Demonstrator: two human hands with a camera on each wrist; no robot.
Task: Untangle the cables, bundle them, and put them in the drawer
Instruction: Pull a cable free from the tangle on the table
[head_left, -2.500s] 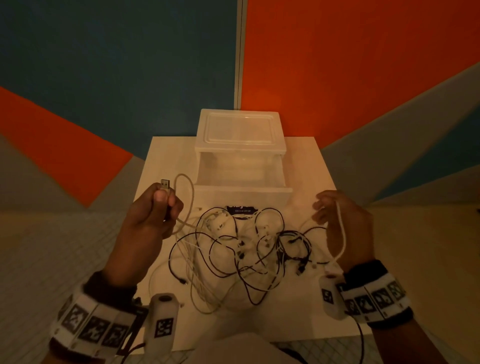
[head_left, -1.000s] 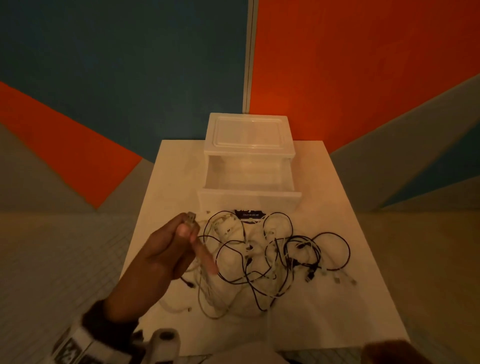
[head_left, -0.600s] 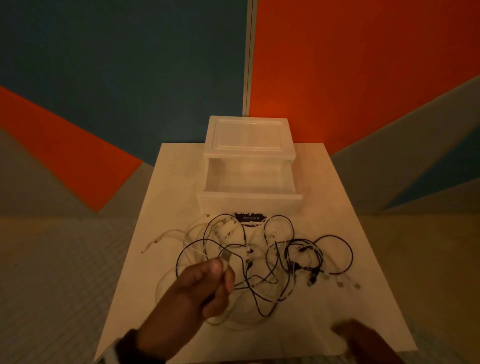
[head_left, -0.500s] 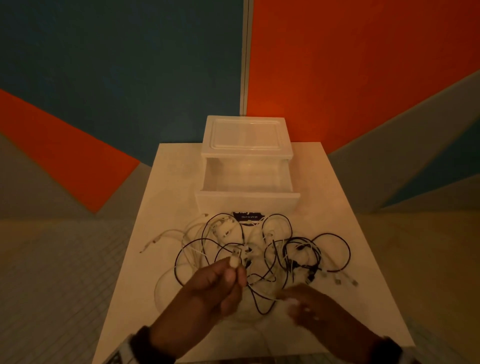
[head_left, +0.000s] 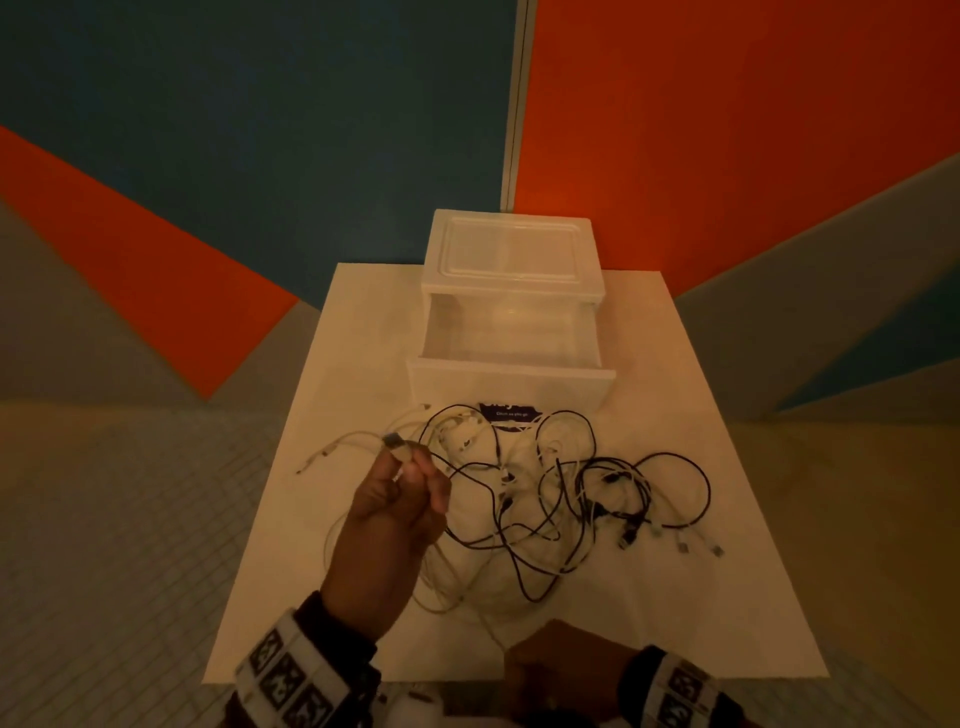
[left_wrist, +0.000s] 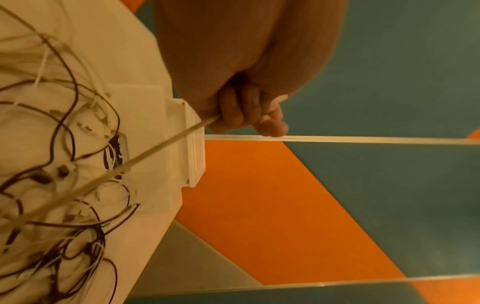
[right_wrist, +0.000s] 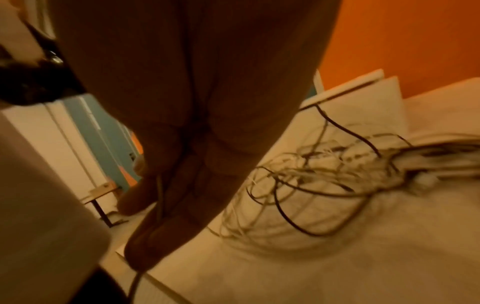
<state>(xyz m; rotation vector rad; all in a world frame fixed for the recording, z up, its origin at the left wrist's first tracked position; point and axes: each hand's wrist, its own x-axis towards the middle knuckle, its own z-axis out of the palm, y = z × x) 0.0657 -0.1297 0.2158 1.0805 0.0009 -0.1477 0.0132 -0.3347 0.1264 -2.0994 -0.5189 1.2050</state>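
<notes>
The left hand (head_left: 395, 512) has been raised, its fingers (left_wrist: 249, 111) clenched on a pale cable's (left_wrist: 145, 156) plug end; the right hand (head_left: 566, 670) has been drawn back to the near edge of the white bench (head_left: 727, 597), its fingers (right_wrist: 153, 242) around the same cable. The tangled black and white cables (head_left: 561, 483) lie before the open translucent plastic drawer (head_left: 511, 384), beneath blue, orange and grey walls (head_left: 260, 130).

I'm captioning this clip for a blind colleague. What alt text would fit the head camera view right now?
A left hand holds up the plug end of a white cable above a tangle of black and white cables on a white table. Behind the tangle an open, empty translucent drawer faces the viewer; the right hand sits at the table's near edge.
</notes>
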